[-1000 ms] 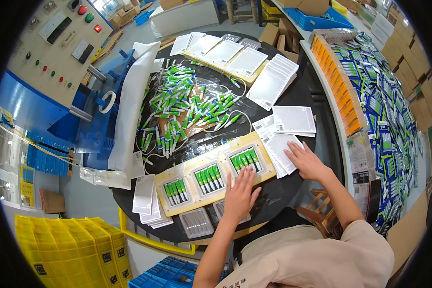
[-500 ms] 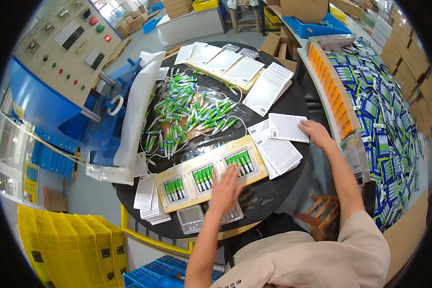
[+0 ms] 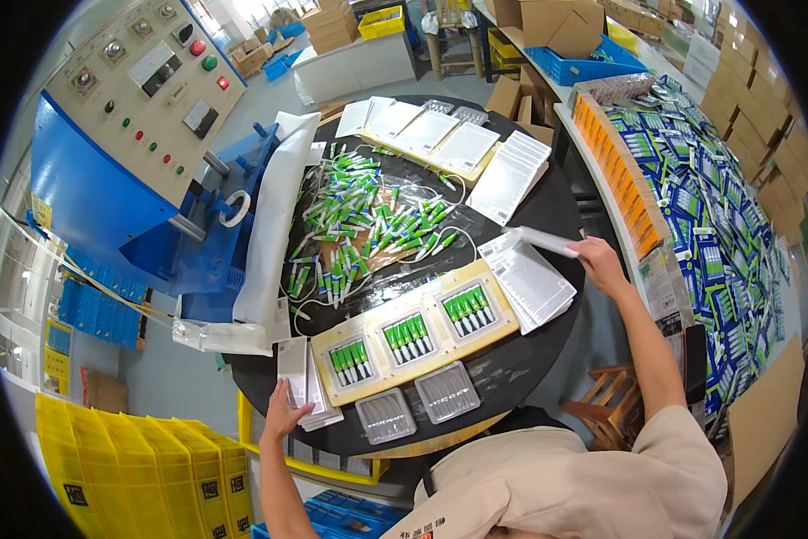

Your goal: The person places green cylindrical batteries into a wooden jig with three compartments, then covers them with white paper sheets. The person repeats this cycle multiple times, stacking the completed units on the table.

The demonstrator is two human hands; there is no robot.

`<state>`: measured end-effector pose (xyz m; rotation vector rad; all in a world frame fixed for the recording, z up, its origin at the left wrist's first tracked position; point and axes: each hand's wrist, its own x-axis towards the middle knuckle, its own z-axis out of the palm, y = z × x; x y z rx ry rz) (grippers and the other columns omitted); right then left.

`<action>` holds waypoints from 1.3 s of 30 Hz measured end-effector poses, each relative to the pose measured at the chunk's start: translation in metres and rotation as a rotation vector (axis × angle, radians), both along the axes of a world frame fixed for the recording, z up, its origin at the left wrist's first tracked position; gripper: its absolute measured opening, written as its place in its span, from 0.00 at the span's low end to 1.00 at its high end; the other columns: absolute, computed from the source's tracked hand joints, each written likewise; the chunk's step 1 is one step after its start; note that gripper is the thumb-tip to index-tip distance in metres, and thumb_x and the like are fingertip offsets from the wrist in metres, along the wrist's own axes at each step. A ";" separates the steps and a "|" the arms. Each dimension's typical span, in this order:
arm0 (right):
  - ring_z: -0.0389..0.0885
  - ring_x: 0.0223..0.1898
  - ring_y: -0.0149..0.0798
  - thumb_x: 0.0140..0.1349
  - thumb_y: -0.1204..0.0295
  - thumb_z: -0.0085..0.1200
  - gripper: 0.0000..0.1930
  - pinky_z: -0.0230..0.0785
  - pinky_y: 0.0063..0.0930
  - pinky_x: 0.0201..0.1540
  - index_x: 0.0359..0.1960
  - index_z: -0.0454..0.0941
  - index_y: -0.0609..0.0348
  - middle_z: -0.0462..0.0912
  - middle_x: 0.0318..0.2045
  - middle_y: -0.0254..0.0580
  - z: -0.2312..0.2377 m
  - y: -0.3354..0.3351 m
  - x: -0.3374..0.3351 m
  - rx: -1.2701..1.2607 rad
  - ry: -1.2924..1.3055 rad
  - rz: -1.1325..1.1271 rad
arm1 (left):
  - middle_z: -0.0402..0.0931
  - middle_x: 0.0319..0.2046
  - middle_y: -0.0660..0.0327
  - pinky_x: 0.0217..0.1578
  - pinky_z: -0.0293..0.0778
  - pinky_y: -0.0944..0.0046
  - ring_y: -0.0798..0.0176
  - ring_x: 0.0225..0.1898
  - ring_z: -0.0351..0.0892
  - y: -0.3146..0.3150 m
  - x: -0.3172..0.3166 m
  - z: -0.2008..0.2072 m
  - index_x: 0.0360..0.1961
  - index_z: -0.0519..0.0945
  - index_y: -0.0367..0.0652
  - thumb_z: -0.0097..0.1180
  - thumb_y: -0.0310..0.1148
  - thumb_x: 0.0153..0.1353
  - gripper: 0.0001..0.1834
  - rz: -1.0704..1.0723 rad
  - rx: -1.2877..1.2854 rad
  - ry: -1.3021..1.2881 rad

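Observation:
My right hand [image 3: 599,264] is closed on the end of a few white backing cards [image 3: 546,241], tilted up above a fanned pile of cards [image 3: 528,286]. At the left table edge my left hand [image 3: 287,410] grips the side of another stack of white cards [image 3: 300,370], with the thumb on the cards. Between the hands lies a cream tray [image 3: 375,347] with three clear blisters, each holding several green-and-white tubes [image 3: 464,310] with dark tips. Two empty clear blisters [image 3: 447,393] lie in front of it.
Loose green tubes [image 3: 355,207] are heaped mid-table on the black round table [image 3: 548,346]. A second tray with cards [image 3: 462,148] stands behind. A blue press machine [image 3: 98,180] is at left, packed blister cards [image 3: 692,207] at right, and a wooden stool [image 3: 602,404] near the front.
My left hand has moved left from over the tray to the left card stack. My right hand has raised cards from the right pile and tilted them. The whole view has shifted slightly.

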<state>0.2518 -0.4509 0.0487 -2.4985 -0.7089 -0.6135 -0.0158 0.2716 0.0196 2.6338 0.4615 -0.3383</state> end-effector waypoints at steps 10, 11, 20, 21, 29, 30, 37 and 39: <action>0.80 0.33 0.38 0.54 0.72 0.57 0.07 0.73 0.34 0.44 0.33 0.80 0.60 0.76 0.26 0.35 -0.003 0.172 -0.123 -0.164 -0.301 0.209 | 0.59 0.72 0.45 0.70 0.54 0.36 0.42 0.72 0.59 -0.018 -0.011 0.014 0.71 0.65 0.37 0.66 0.61 0.56 0.51 -0.185 0.249 0.020; 0.80 0.35 0.38 0.54 0.71 0.57 0.08 0.73 0.34 0.44 0.35 0.81 0.60 0.76 0.28 0.36 -0.012 0.180 -0.127 -0.221 -0.269 0.242 | 0.59 0.73 0.46 0.68 0.59 0.39 0.43 0.70 0.63 -0.014 -0.012 0.019 0.70 0.67 0.40 0.69 0.58 0.55 0.48 -0.220 0.221 -0.019; 0.82 0.42 0.41 0.52 0.77 0.60 0.19 0.76 0.34 0.45 0.48 0.84 0.59 0.85 0.44 0.38 0.025 0.192 -0.129 -0.082 -0.139 0.259 | 0.69 0.68 0.50 0.68 0.60 0.45 0.48 0.66 0.69 0.001 -0.025 0.016 0.66 0.71 0.40 0.63 0.49 0.63 0.36 -0.481 0.317 -0.161; 0.83 0.44 0.41 0.53 0.77 0.59 0.18 0.77 0.34 0.46 0.48 0.85 0.60 0.85 0.45 0.38 0.028 0.203 -0.132 -0.044 -0.186 0.323 | 0.69 0.67 0.49 0.69 0.58 0.45 0.48 0.67 0.68 -0.001 -0.028 0.011 0.66 0.71 0.39 0.61 0.48 0.64 0.35 -0.520 0.388 -0.172; 0.80 0.59 0.43 0.58 0.74 0.54 0.22 0.73 0.38 0.61 0.56 0.79 0.63 0.81 0.58 0.43 -0.035 0.280 -0.152 -0.165 -0.169 0.529 | 0.71 0.65 0.48 0.71 0.58 0.46 0.51 0.67 0.70 0.002 -0.037 -0.005 0.67 0.69 0.38 0.52 0.40 0.71 0.27 -0.588 0.578 -0.337; 0.79 0.59 0.43 0.59 0.73 0.54 0.21 0.73 0.38 0.61 0.56 0.80 0.63 0.81 0.58 0.43 -0.040 0.280 -0.154 -0.229 -0.099 0.501 | 0.71 0.65 0.48 0.70 0.59 0.47 0.51 0.67 0.70 0.002 -0.036 -0.003 0.67 0.69 0.38 0.52 0.39 0.71 0.27 -0.570 0.583 -0.355; 0.82 0.56 0.43 0.59 0.75 0.52 0.21 0.73 0.40 0.61 0.55 0.81 0.63 0.82 0.58 0.44 -0.028 0.282 -0.176 -0.241 -0.130 0.344 | 0.68 0.68 0.51 0.68 0.61 0.47 0.50 0.66 0.69 -0.022 -0.029 0.007 0.68 0.66 0.37 0.60 0.45 0.66 0.35 -0.443 0.379 -0.305; 0.82 0.56 0.44 0.59 0.74 0.53 0.21 0.73 0.40 0.61 0.55 0.81 0.63 0.82 0.58 0.45 -0.027 0.285 -0.175 -0.181 -0.164 0.311 | 0.68 0.67 0.50 0.67 0.61 0.46 0.48 0.65 0.69 -0.024 -0.025 0.006 0.69 0.65 0.37 0.60 0.45 0.66 0.36 -0.422 0.441 -0.305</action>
